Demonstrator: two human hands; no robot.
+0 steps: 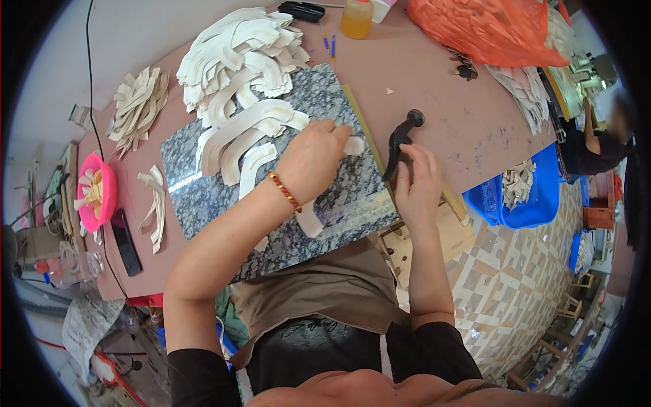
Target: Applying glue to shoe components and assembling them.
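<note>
"One white strip (pixel 354 146) pokes past the left hand (pixel 315 152). Why on that speckled slab (pixel 319 91)?"

"Probably for a firm, flat bed. The fingers look closed on the strip, though their undersides are hidden."

"And the hammer (pixel 397 139)?"

"At the slab's right edge, likely placed to be handy for the right hand (pixel 422 178), which lies half-curled over its handle; whether it grips, I can't tell."

"The heaped strips (pixel 237 54)?"

"Along the slab's far side, presumably within reach across the counter (pixel 441 88)."
</note>
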